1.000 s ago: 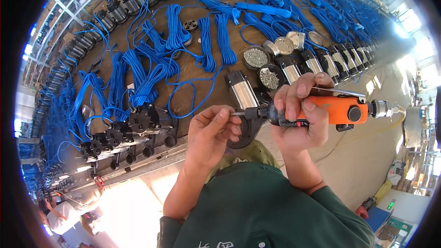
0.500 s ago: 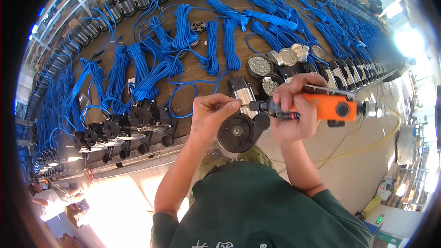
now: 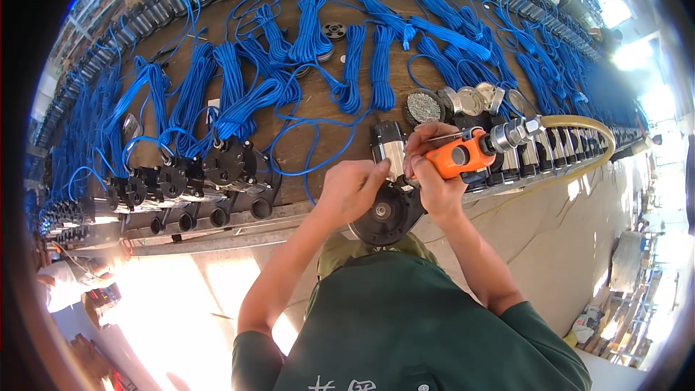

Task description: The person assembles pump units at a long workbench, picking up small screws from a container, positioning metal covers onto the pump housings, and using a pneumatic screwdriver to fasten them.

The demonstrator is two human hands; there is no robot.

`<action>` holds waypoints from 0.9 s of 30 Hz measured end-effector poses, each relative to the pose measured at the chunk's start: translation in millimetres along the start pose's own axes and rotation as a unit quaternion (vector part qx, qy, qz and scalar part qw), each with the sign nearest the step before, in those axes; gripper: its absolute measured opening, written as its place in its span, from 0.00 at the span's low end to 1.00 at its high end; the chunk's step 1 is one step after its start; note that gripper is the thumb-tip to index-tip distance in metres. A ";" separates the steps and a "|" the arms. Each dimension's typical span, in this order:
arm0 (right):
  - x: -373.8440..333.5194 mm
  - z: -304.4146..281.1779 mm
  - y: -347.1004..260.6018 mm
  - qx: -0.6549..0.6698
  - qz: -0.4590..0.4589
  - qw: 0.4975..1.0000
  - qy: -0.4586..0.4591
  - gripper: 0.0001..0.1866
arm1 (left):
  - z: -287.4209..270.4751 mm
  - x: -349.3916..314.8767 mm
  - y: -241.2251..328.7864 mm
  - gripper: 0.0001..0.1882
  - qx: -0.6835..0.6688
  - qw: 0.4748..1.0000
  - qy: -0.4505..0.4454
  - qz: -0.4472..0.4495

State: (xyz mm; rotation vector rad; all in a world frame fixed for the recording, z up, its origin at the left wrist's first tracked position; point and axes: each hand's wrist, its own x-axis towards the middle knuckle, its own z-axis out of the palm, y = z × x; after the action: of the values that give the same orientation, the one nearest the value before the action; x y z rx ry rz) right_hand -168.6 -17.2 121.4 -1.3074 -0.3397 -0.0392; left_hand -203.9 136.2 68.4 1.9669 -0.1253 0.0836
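On the bench (image 3: 294, 190), a dark tub (image 3: 406, 110) of silvery bits (image 3: 424, 108), right grip (image 3: 434, 182) clamped round orange tool (image 3: 455, 163), left grip (image 3: 351, 188) unclear

The power tool (image 3: 455, 158) has a bright orange housing, smooth with a slight gloss; its hose coupling (image 3: 514, 135) is shiny silver metal, and the attached hose (image 3: 607, 136) is yellowish, smooth and plastic-looking; the motor unit (image 3: 392, 150) has a reflective silver metal body, while its round end housing (image 3: 379, 217) is black and mostly matt; the cable bundles (image 3: 310, 27) have smooth blue plastic-like sheathing with a faint sheen; the bench (image 3: 329, 124) top is brown and matt, its material indeterminate; the small fasteners (image 3: 423, 108) are grey, bright metal; the shirt (image 3: 391, 318) is matt dark green cloth.
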 end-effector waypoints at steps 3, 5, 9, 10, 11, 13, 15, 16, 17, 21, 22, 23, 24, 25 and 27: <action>2.3 3.5 -0.2 -0.025 0.010 0.999 -0.032 0.18 | -6.6 -35.0 1.4 0.22 -0.017 0.995 0.087 -0.048; 4.0 7.7 -0.1 -0.034 0.020 0.998 -0.050 0.17 | -7.7 -65.8 5.4 0.34 0.053 0.989 0.100 -0.092; 2.9 15.0 0.3 -0.035 0.039 0.996 -0.066 0.17 | 14.5 -94.0 8.8 0.53 0.118 0.983 0.136 0.027; 1.4 14.9 -0.3 -0.037 0.044 0.996 -0.064 0.17 | 20.0 -95.1 8.3 0.54 0.137 0.982 0.127 0.015; -0.5 13.9 -1.0 -0.040 0.049 0.996 -0.062 0.17 | 23.9 -96.0 7.6 0.56 0.165 0.980 0.112 -0.008; -4.2 9.5 -1.6 -0.049 0.041 0.995 -0.076 0.16 | 29.4 -94.8 4.8 0.56 0.128 0.984 0.119 -0.023; -7.3 3.2 -1.2 -0.054 0.048 0.993 -0.095 0.17 | 31.3 -93.7 2.1 0.56 0.112 0.986 0.116 -0.038; -7.5 -0.3 -0.7 -0.064 0.039 0.991 -0.115 0.18 | 31.7 -93.8 1.5 0.56 0.111 0.987 0.113 -0.042; -9.6 -2.0 0.0 -0.089 0.027 0.989 -0.115 0.18 | 30.8 -95.1 1.2 0.56 0.113 0.986 0.111 -0.060; -5.9 0.9 9.1 -0.044 0.030 0.992 -0.112 0.19 | 29.2 -97.6 3.0 0.53 0.100 0.988 0.112 -0.043; -4.0 -0.1 9.0 -0.037 0.026 0.993 -0.106 0.20 | 28.7 -96.7 2.3 0.52 0.117 0.985 0.124 -0.020; -3.2 -1.1 8.0 -0.045 0.026 0.993 -0.109 0.19 | 28.6 -95.6 1.8 0.52 0.129 0.984 0.122 -0.010; -1.6 0.0 8.6 -0.048 0.028 0.993 -0.109 0.19 | 28.4 -94.4 1.4 0.51 0.136 0.983 0.124 -0.002; -0.2 0.3 8.6 -0.030 0.012 0.993 -0.113 0.18 | 28.7 -93.4 1.3 0.51 0.136 0.982 0.128 0.010; 1.5 -0.9 8.6 -0.050 0.008 0.994 -0.093 0.17 | 29.9 -92.2 1.2 0.51 0.130 0.980 0.145 0.028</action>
State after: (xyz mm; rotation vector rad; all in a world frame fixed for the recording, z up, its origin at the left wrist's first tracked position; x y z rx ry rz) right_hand -165.1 -15.5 113.5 -1.4162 -0.4908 0.0795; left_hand -295.5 112.7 47.1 2.1880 0.0219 0.4409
